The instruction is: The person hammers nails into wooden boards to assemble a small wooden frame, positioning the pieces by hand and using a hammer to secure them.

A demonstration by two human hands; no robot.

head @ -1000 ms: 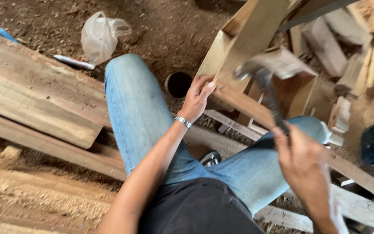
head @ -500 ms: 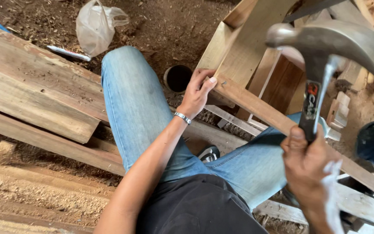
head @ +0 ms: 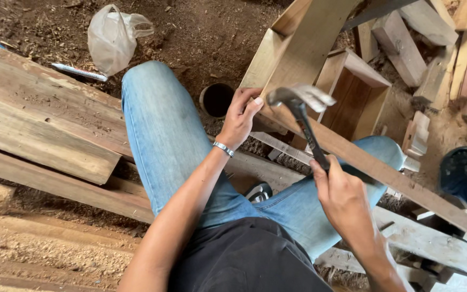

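hammer swung down | right hand grips handle | left hand steadies slat

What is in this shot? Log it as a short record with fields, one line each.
left hand: fingers at the edge of the wooden frame, wristband on
right hand: grips the claw hammer by its handle
hammer head: down at the slat, beside the left fingers
legs: blue jeans, knees bent
ground: sawdust, planks, plastic bag, dark round tin
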